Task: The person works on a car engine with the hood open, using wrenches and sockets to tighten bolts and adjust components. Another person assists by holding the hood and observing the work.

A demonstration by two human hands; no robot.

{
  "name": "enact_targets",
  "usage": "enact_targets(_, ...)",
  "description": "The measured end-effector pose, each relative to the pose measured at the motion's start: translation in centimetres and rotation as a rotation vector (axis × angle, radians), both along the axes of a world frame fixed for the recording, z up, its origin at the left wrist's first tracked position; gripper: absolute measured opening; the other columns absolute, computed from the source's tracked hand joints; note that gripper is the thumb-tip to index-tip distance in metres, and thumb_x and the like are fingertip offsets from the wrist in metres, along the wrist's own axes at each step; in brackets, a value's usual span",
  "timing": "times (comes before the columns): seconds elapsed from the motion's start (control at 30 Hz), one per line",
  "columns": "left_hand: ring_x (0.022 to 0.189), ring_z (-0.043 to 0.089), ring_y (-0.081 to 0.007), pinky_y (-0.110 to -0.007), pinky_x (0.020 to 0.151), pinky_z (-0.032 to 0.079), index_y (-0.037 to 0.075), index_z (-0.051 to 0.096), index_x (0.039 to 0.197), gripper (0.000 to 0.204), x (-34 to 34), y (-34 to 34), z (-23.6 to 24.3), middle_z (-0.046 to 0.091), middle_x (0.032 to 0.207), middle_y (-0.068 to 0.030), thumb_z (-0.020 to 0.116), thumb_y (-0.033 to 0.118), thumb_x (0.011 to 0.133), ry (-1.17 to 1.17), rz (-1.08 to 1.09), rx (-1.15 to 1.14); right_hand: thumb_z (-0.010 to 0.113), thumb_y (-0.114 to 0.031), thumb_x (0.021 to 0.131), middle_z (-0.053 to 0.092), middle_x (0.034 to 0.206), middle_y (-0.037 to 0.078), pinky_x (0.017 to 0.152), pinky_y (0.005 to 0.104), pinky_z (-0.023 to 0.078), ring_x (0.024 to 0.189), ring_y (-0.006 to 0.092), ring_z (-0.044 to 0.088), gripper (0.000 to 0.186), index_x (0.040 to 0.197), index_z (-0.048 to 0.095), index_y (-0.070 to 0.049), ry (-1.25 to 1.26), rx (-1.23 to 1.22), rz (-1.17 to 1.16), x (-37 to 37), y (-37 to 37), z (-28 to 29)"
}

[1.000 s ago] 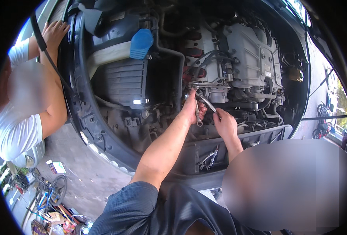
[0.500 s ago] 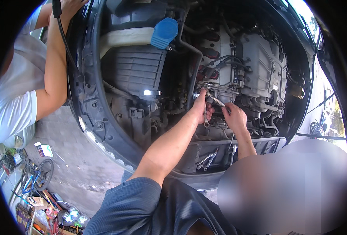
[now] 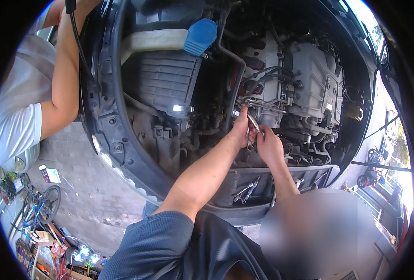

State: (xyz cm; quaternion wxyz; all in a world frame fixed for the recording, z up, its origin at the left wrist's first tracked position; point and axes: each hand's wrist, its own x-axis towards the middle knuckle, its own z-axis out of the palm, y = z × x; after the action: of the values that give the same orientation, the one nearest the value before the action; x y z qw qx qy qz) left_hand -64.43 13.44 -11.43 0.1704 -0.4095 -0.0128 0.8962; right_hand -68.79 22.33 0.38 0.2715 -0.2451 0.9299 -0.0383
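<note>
My left hand (image 3: pixel 241 129) reaches into the engine bay, fingers closed around a combination wrench (image 3: pixel 250 147) whose ring end sticks out below them. Close on its right, my right hand (image 3: pixel 269 145) grips the lower end of a shiny metal tool handle (image 3: pixel 253 122). This handle slants up and left to the fingertips of the left hand; its far end is hidden there. Both hands are beside the metal pipes and front of the engine (image 3: pixel 268 114). What the tools bear on is hidden.
Several sockets and ratchet pieces (image 3: pixel 247 190) lie in the black front trim (image 3: pixel 223 189). A blue-capped filler neck (image 3: pixel 201 37) and ribbed black box (image 3: pixel 162 81) are at the left. Another person's arm (image 3: pixel 67 84) rests by the car's edge. A bicycle (image 3: pixel 41 205) stands lower left.
My right hand has shifted left, closer to the left hand, and the handle it holds has swung to a steeper slant. The left hand stays almost in place.
</note>
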Motion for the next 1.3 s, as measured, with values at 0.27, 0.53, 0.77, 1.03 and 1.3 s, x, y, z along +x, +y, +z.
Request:
enact_targets(0.27,0.043,0.038,-0.011,-0.024,0.039,0.027,0.014,0.048,0.07,0.071,-0.6,0.5,1.5,0.046,0.056,0.0003,0.038,0.081,0.09,-0.136,0.056,-0.022,0.057,-0.018,0.098,0.053,0.062,0.003,0.04,0.0277,0.035,0.044,0.0101,0.046,0.022,0.108,0.057,0.002,-0.652,-0.18,-0.364,-3.7,1.2,0.3)
enact_targets(0.53,0.04,0.045,-0.0128,-0.029,0.037,0.033,0.013,0.05,0.07,0.056,-0.9,2.4,1.5,0.047,0.053,0.0003,0.046,0.06,0.101,-0.272,0.374,-0.244,0.06,-0.018,0.097,0.051,0.067,-0.003,0.039,0.0227,0.027,0.047,0.0049,0.04,0.026,0.119,0.057,-0.004,-0.61,-0.303,-0.645,-0.1,-0.4,-0.1)
enact_targets(0.77,0.064,0.057,-0.013,-0.029,0.054,0.042,0.009,0.06,0.098,0.039,1.3,4.3,1.1,0.063,0.081,-0.003,0.037,0.04,0.109,-0.007,0.402,-0.234,0.055,-0.008,0.097,0.055,0.072,-0.002,0.041,0.0207,0.028,0.05,0.0032,0.041,0.031,0.128,0.055,-0.004,-0.489,-0.373,-0.566,0.2,0.6,-1.9)
enact_targets(1.03,0.068,0.058,-0.013,-0.029,0.061,0.048,0.009,0.06,0.093,0.047,2.2,5.5,2.1,0.061,0.079,-0.0023,0.035,0.044,0.109,0.005,0.553,-0.128,0.051,-0.008,0.098,0.068,0.115,0.013,0.095,0.0338,0.049,0.107,0.0228,0.065,0.031,0.128,0.056,0.0,-0.255,-0.324,-0.398,3.1,0.2,-2.9)
enact_targets(1.3,0.062,0.056,-0.0138,-0.032,0.058,0.049,0.014,0.057,0.092,0.046,1.3,4.9,1.9,0.058,0.074,-0.0024,0.045,0.057,0.102,-0.076,0.475,-0.055,0.057,-0.021,0.096,0.069,0.116,0.02,0.094,0.0402,0.05,0.111,0.035,0.067,0.04,0.133,0.054,-0.006,-0.231,-0.107,-0.25,2.1,0.1,0.1)
